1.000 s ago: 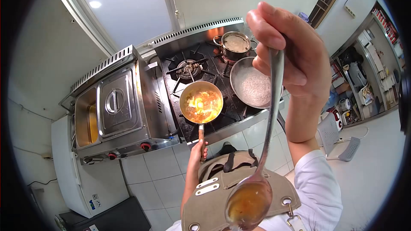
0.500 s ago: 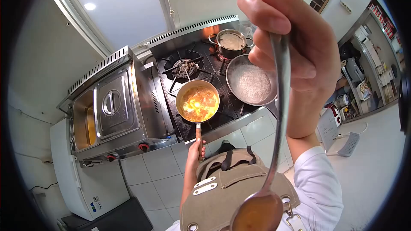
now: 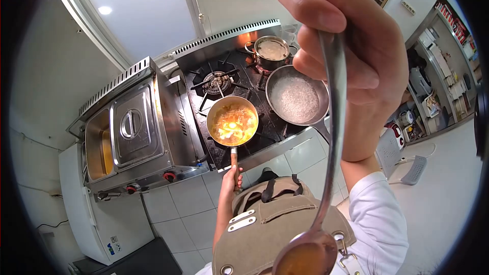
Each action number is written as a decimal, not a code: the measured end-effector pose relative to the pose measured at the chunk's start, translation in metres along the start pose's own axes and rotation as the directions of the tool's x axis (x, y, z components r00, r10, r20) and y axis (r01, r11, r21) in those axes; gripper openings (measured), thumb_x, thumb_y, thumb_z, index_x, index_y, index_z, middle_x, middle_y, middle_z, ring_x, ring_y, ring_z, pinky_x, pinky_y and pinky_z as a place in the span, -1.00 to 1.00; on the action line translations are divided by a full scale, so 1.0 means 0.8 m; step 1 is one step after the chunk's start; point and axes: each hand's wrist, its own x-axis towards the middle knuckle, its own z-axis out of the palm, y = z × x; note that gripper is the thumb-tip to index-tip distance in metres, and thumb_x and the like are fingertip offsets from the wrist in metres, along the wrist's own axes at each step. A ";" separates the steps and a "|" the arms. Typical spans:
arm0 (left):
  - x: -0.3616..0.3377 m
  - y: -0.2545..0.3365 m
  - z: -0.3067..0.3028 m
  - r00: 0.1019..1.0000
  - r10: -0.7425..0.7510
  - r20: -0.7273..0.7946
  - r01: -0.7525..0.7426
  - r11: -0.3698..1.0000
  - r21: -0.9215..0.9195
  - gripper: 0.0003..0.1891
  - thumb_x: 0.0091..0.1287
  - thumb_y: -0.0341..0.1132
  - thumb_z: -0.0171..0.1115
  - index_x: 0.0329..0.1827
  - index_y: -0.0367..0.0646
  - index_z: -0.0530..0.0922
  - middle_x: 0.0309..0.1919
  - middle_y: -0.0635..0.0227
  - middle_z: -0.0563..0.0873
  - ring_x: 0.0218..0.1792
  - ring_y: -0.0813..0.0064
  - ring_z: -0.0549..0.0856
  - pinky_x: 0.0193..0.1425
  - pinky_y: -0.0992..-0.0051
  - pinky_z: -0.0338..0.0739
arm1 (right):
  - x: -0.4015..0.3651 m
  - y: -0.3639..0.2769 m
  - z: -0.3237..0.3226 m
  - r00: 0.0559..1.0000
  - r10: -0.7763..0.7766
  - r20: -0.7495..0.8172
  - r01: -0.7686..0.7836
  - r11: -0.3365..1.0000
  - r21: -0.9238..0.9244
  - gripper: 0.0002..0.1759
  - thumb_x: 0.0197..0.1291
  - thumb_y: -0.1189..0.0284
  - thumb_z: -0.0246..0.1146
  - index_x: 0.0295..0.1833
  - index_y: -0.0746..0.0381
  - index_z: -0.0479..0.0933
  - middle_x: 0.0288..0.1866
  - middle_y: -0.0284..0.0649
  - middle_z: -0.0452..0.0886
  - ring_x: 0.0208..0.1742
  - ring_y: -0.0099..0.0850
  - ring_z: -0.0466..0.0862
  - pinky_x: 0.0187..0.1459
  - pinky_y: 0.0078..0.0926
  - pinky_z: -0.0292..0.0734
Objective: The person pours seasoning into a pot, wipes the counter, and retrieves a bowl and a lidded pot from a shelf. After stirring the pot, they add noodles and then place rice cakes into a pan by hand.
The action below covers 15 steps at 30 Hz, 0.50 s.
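My right hand (image 3: 351, 46) is raised close to the camera, fingers closed around the top of a long-handled metal spoon (image 3: 333, 137). The spoon hangs bowl-down, with orange-brown liquid (image 3: 304, 260) in its bowl, which the lower frame edge cuts off. Lower and further off, my left hand (image 3: 232, 179) wraps around the wooden handle of a saucepan (image 3: 210, 131). That pan sits on the front left burner and contains orange-red liquid with pale, egg-like pieces (image 3: 233, 124).
On the stove (image 3: 196, 145) stand a frying pan (image 3: 270, 103) of bubbling, whitish contents and a two-handled pot (image 3: 272, 64) behind it. A steel warmer with a lidded tray (image 3: 136, 145) is at left, beside a white chest (image 3: 114, 224). Shelves (image 3: 433, 84) line the right.
My right hand and the spoon look slightly nearer the camera, the hand a little higher. My left hand keeps its hold on the saucepan handle; the stove has shifted slightly left in view.
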 end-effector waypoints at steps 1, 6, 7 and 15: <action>0.001 0.000 0.000 1.000 0.015 0.006 -0.015 1.000 0.000 -0.59 0.38 0.05 -0.05 -0.11 -0.15 0.48 -0.60 0.53 0.43 -0.68 0.72 0.36 -0.65 0.69 0.18 | 0.002 -0.001 -0.005 0.999 0.010 0.046 -0.011 0.999 0.033 -0.54 0.42 0.19 -0.25 -0.33 0.27 0.42 -0.48 -0.10 0.55 -0.75 -0.63 0.44 -0.76 -0.81 0.35; 0.005 -0.003 -0.002 1.000 0.002 -0.002 -0.002 1.000 -0.001 -0.58 0.38 0.06 -0.04 -0.11 -0.16 0.48 -0.61 0.53 0.43 -0.68 0.72 0.36 -0.65 0.69 0.18 | 0.002 0.004 0.036 0.930 -0.024 -0.367 -0.061 0.974 -0.217 -0.55 0.41 0.24 -0.21 -0.56 0.12 0.30 -0.73 -0.40 0.43 -0.96 -0.81 -0.02 -0.96 -0.88 -0.17; 0.005 -0.003 -0.002 1.000 0.003 -0.002 -0.003 1.000 0.001 -0.58 0.38 0.06 -0.04 -0.11 -0.16 0.48 -0.61 0.53 0.43 -0.68 0.72 0.36 -0.65 0.69 0.18 | 0.001 0.004 0.032 0.930 -0.026 -0.367 -0.059 0.974 -0.218 -0.55 0.41 0.24 -0.21 -0.56 0.12 0.30 -0.73 -0.40 0.43 -0.96 -0.81 -0.02 -0.96 -0.88 -0.17; 0.005 -0.004 -0.002 1.000 0.016 -0.004 -0.016 1.000 -0.013 -0.60 0.37 0.04 -0.03 -0.12 -0.15 0.47 -0.60 0.53 0.43 -0.67 0.72 0.36 -0.64 0.70 0.19 | 0.000 0.008 -0.018 0.991 -0.091 0.096 0.091 0.996 0.001 -0.62 0.45 0.37 -0.29 -0.46 0.24 0.22 -0.53 -0.46 0.26 -0.91 -0.73 0.14 -0.81 -0.73 0.04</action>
